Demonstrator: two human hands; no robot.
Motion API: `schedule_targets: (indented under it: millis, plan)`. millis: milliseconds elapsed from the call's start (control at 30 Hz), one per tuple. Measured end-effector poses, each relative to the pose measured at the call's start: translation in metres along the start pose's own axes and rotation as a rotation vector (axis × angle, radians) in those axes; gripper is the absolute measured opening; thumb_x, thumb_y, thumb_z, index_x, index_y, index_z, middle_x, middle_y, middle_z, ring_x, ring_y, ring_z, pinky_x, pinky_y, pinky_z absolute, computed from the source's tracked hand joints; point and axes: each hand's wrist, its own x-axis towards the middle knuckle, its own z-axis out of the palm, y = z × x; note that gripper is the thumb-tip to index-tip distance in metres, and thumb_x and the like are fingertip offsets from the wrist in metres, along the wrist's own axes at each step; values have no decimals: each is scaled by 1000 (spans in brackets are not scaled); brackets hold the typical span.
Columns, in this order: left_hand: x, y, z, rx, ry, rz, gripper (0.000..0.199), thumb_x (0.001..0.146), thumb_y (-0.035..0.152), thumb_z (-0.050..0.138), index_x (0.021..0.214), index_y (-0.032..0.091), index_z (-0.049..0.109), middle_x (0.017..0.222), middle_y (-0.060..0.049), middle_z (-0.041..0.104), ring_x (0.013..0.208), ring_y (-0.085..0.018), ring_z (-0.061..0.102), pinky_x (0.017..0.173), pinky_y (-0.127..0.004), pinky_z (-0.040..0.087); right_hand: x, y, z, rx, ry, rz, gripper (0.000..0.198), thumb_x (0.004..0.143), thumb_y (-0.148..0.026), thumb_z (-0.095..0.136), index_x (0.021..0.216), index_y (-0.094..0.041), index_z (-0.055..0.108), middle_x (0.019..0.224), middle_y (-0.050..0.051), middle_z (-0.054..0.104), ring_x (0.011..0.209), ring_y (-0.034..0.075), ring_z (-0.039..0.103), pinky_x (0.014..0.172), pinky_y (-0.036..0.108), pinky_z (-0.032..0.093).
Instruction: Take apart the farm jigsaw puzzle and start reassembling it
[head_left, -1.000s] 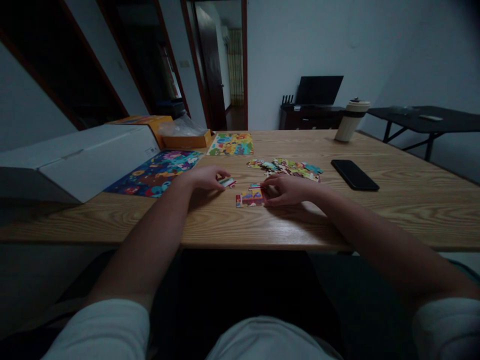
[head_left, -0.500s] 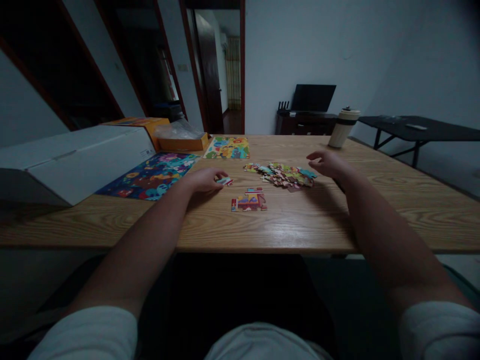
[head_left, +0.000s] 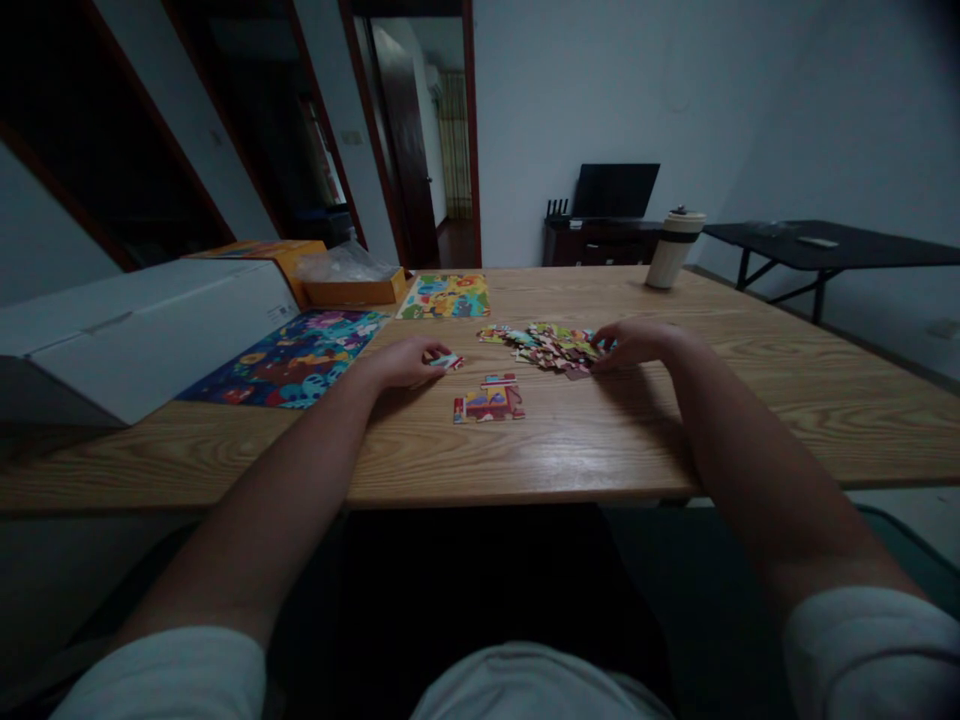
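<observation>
Between the thumb and fingers of my left hand [head_left: 409, 362] is a small jigsaw puzzle piece [head_left: 453, 362] with pale and red colours, held just at the tabletop. My right hand [head_left: 634, 343] reaches onto the right side of a heap of loose jigsaw pieces [head_left: 551, 347], fingers bent and apart from the thumb. Whether a piece lies between those fingers is too dark to tell. In front of the heap, a few joined puzzle pieces [head_left: 490, 402] in orange, purple and red lie flat on the wooden table [head_left: 570, 455].
A white box [head_left: 150, 325] stands at the left beside a dark blue picture sheet [head_left: 292, 355]. Behind are an orange box tray [head_left: 356, 290] with clear plastic and a yellow picture sheet [head_left: 445, 297]. A cream tumbler [head_left: 667, 255] stands at the back right.
My right hand has moved left and down from above the heap's right end onto its pieces. My left hand stays with its puzzle piece. The view has shifted slightly.
</observation>
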Motion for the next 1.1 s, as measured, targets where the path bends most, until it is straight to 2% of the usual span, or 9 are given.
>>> schedule_targets:
  millis: [167,267,400,533,667,767,900,967,1100]
  plan:
    - [4,-6,4,-5,12,-8,53,84,45,59,130,19,59,100,-7,71,86,-20,62,76,-28,45,10,8,6,99,-12,29,34,78,-44,64,103,-22,73,88,6,74,73,19,63,63,28,44]
    - [5,-7,5,-7,14,5,53,84,47,58,129,19,60,98,-7,71,85,-20,62,75,-29,45,12,14,6,152,83,39,27,82,-40,57,90,-20,73,77,5,70,65,16,57,58,27,39]
    - [5,-7,5,-17,18,9,52,84,47,58,127,19,61,105,-8,71,84,-20,62,73,-29,45,9,15,1,158,222,46,30,81,-44,58,80,-17,71,66,2,62,56,13,47,53,27,32]
    - [5,-7,5,-35,21,16,52,83,47,58,127,19,61,110,-8,70,86,-20,62,72,-28,45,7,13,-1,191,332,12,34,84,-47,56,82,-17,70,64,1,60,55,13,45,53,28,30]
    - [4,-5,4,-20,12,4,53,83,49,58,127,19,62,106,-7,71,84,-20,62,70,-27,44,11,15,3,64,440,92,30,84,-41,57,89,-17,74,70,6,68,59,17,52,54,29,33]
    - [3,-3,2,6,20,-12,53,82,50,58,125,20,63,104,-7,71,83,-20,62,69,-27,43,13,20,6,79,337,131,30,81,-33,60,103,-19,76,83,7,74,68,20,60,59,28,40]
    - [2,-2,2,-3,0,-29,54,82,53,57,125,21,63,96,-5,72,78,-19,61,65,-27,41,11,30,4,234,100,40,39,79,-30,62,115,-22,73,100,2,76,84,21,65,71,26,47]
    - [2,-3,2,-20,-9,-27,55,82,52,57,126,21,63,96,-6,72,78,-19,61,65,-27,40,9,33,2,265,75,24,42,77,-31,65,117,-20,72,105,3,75,89,21,66,75,26,48]
    - [3,-4,3,-50,0,-9,55,80,51,58,126,19,63,102,-7,71,81,-19,61,67,-27,41,7,30,5,217,86,117,54,75,-41,70,124,-19,68,102,7,75,89,24,67,77,30,50]
